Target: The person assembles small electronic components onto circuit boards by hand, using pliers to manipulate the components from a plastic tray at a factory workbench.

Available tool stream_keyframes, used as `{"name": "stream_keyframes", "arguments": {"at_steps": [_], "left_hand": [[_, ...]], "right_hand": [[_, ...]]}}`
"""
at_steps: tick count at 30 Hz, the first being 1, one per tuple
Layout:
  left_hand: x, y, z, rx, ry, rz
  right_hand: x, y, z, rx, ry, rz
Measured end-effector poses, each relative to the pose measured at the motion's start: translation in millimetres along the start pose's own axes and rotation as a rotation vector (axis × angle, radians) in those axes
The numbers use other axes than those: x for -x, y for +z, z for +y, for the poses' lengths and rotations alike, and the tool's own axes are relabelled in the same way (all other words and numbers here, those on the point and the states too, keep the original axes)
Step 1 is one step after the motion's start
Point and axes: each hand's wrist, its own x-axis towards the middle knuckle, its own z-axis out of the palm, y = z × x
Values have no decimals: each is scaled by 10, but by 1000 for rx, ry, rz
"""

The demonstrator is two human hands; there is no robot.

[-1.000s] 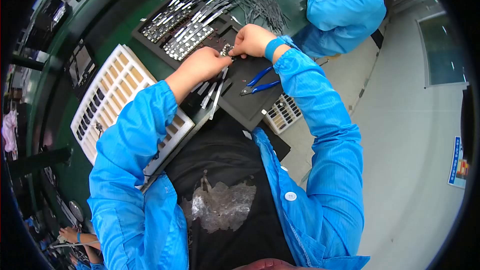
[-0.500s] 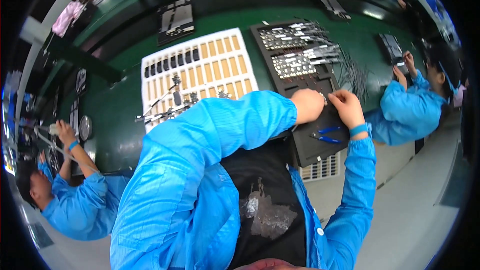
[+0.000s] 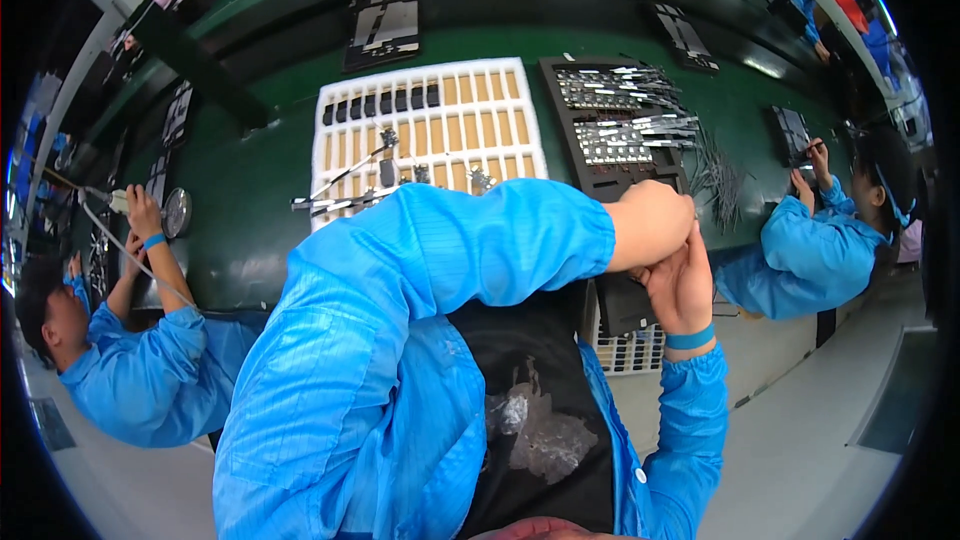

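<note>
My left hand [image 3: 652, 222] is bent round in a closed shape over the near part of the black foam tray [image 3: 630, 305]. Against it, palm turned up and fingers curled, is my right hand [image 3: 684, 285], with a blue band on its wrist. The hands touch each other. Whatever lies between their fingers is hidden. Beyond them in the tray sit rows of small circuit boards [image 3: 612, 140] with dark and white strips attached. A loose heap of thin grey strips [image 3: 722, 185] lies on the bench right of the tray.
A white foam tray [image 3: 533, 110] with tan slots stands left of the black tray, holding several black modules [image 3: 385, 102] and loose cable parts [image 3: 350, 190]. Co-workers in blue sit left [image 3: 150, 380] and right [image 3: 815, 240]. Dark panels [image 3: 385, 25] lie farther back on the green bench.
My hands have come together, the right moving inward and turning palm up. The blue-handled cutters on the tray are now hidden behind them. The view has shifted slightly.
</note>
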Motion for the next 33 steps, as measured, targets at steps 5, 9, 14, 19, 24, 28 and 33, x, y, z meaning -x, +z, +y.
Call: {"name": "stream_keyframes", "arguments": {"at_steps": [5, 9, 14, 19, 24, 28, 33], "left_hand": [[499, -143, 118, -141, 72, 191], [865, -167, -43, -398, 6, 299], [1332, -368, -180, -361, -19, 346], [1808, -934, -346, -242, -62, 291], [2285, -1539, -1270, 38, -479, 475], [2583, -1576, -1933, -123, -602, 328], [2589, -1475, -2105, -114, -675, 193]], "right_hand": [[-49, 356, 123, -395, -160, -84], [-84, 808, 214, -445, -66, -184], [-194, 1068, 464, -495, -67, -196], [-215, 1281, 483, -189, -236, -109], [35, 1334, 284, -174, -234, -205], [194, 1337, 94, -192, -235, -268], [284, 1371, 0, -205, -281, -264]]}}
